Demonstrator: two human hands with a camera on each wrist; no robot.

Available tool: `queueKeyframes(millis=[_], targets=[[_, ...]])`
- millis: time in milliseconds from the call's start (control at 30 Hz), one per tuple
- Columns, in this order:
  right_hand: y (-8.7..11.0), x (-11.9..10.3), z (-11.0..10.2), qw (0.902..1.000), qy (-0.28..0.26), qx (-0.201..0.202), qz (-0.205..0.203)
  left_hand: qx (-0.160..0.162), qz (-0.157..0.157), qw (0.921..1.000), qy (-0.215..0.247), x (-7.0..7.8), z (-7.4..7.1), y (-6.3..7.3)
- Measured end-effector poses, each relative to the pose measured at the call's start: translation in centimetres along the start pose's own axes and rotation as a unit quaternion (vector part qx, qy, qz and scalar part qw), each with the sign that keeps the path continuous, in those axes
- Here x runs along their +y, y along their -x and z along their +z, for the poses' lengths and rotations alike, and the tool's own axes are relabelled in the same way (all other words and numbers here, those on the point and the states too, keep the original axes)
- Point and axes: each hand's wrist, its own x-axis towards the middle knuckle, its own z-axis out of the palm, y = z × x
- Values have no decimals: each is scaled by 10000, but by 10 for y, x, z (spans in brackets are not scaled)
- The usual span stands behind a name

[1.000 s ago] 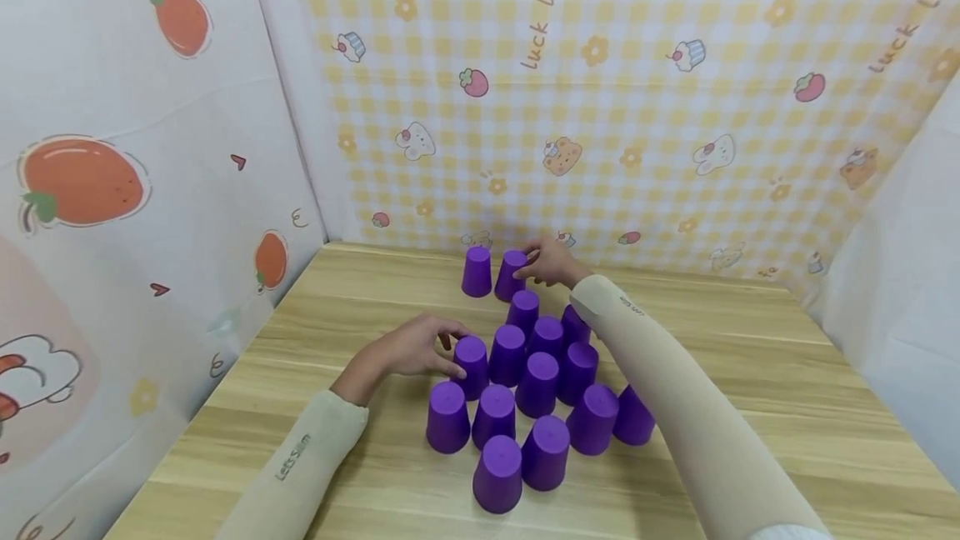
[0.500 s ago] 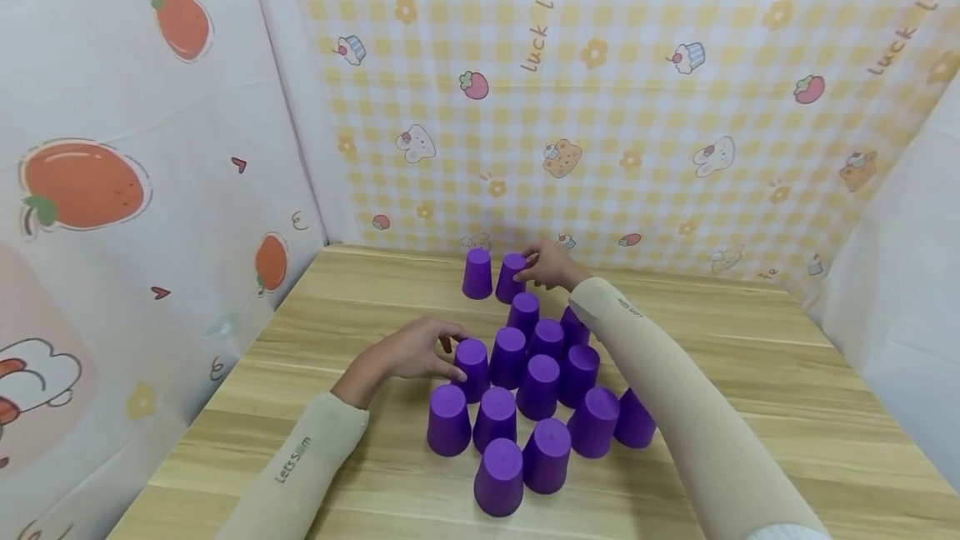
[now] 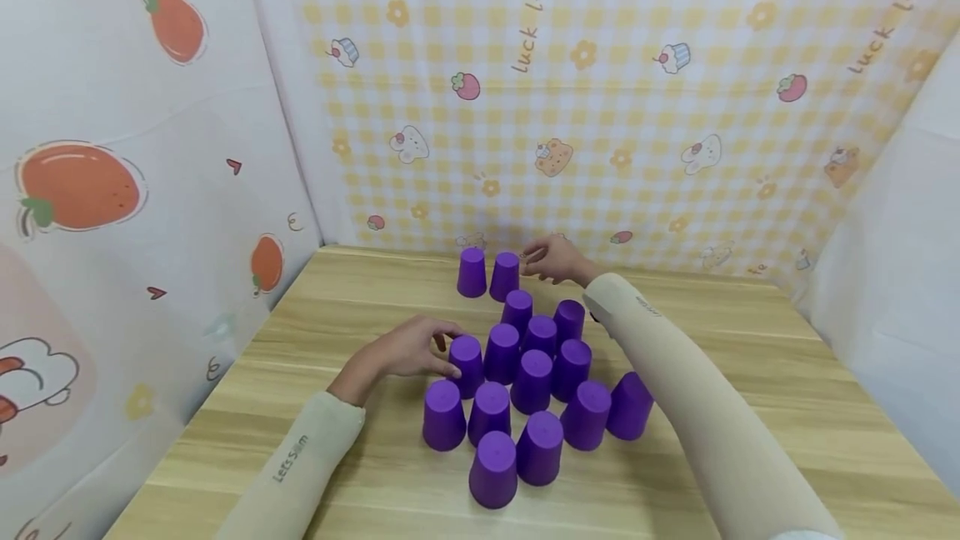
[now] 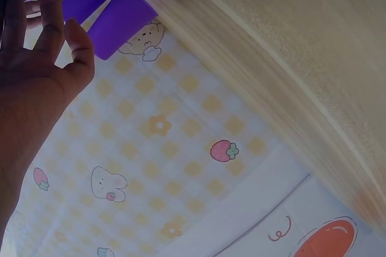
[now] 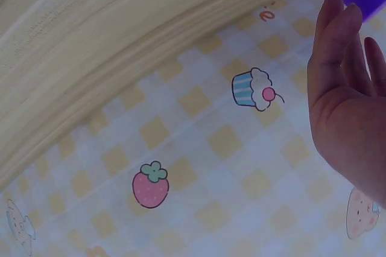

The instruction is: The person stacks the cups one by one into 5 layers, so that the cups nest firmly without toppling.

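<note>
Several purple cups stand upside down on the wooden table in the head view. My left hand [image 3: 411, 347] has its thumb and fingers around the side of one purple cup [image 3: 468, 369] at the left of the group. The left wrist view shows that hand from behind, with purple on its fingertips' far side. At the back, two cups stand side by side, a left one [image 3: 472, 273] and a right one [image 3: 505, 278]. My right hand [image 3: 557, 260] hovers just right of the latter, fingers loosely bent, holding nothing.
More cups cluster in the middle, among them a front one [image 3: 493, 473] and a rightmost one [image 3: 631, 407] beside my right forearm. Behind the table [image 3: 360, 290] hangs a yellow checked cloth [image 3: 600, 115]. A white printed cloth [image 3: 202, 215] covers the left side.
My right hand has let go of the back cup and drawn slightly right; its forearm has shifted right too, uncovering two cups. The left hand stays on its cup.
</note>
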Motion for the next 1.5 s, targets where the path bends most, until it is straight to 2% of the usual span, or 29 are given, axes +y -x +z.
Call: queueKeyframes(millis=[200, 367, 600, 767, 900, 967, 1067, 1200, 1300, 1500], targets=[[29, 3, -15, 9996, -188, -123, -156, -46, 64, 9998, 157, 1, 3, -1], [58, 11, -28, 9983, -439, -250, -306, 55, -41, 9998, 200, -1, 2, -2], [91, 31, -45, 9967, -599, -363, -411, 177, -108, 9996, 204, 0, -2, -2], [108, 48, -50, 9941, -694, -651, -515, 318, -197, 9990, 249, 2, -5, -2], [115, 59, -42, 9916, -783, -907, -484, 431, -401, 9977, 322, 4, -6, 0], [118, 64, -37, 9910, -870, -895, -484, 447, -445, 9974, 358, 4, -6, 0], [119, 68, -30, 9914, -936, -741, -543, 527, -418, 9971, 365, 2, -8, 0], [114, 70, -21, 9943, -811, -430, -540, 808, -423, 9955, 258, -4, -14, -1], [111, 69, -16, 9952, -804, -294, -465, 1045, -594, 9924, 277, -8, -19, -5], [107, 70, -9, 9943, -957, -122, -454, 1493, -1082, 9801, 730, -20, -25, -13]])
